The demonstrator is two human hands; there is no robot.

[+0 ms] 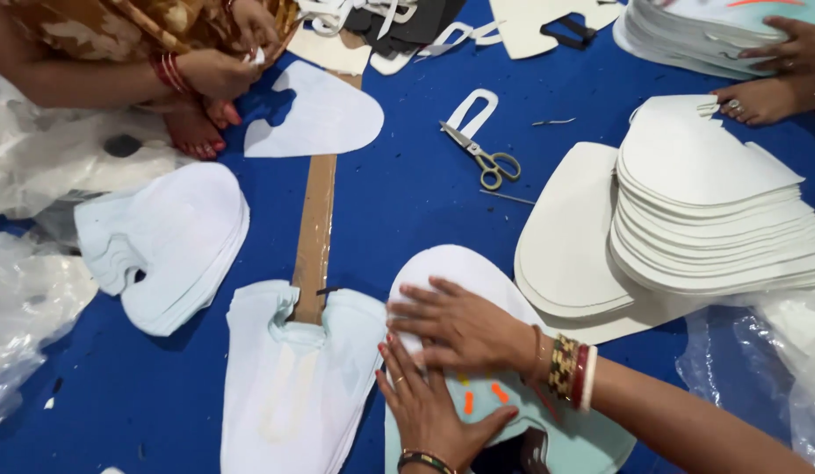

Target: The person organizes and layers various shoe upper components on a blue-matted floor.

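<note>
Pressing down flat with both hands here: the right hand [460, 326] lies palm down, fingers spread, on a pale cut piece [451, 272], and the left hand [425, 404] sits just below it on the same piece, fingers open, gripping nothing. That piece lies on the blue mat [407, 193], touching a white stack [293, 377] to its left. Scissors [479, 151] sit well apart, further up the mat. A bigger pile [706, 211] of cut shapes sits off to the right. Another person's hands [219, 61] work at top left beside a single white piece [315, 114].
</note>
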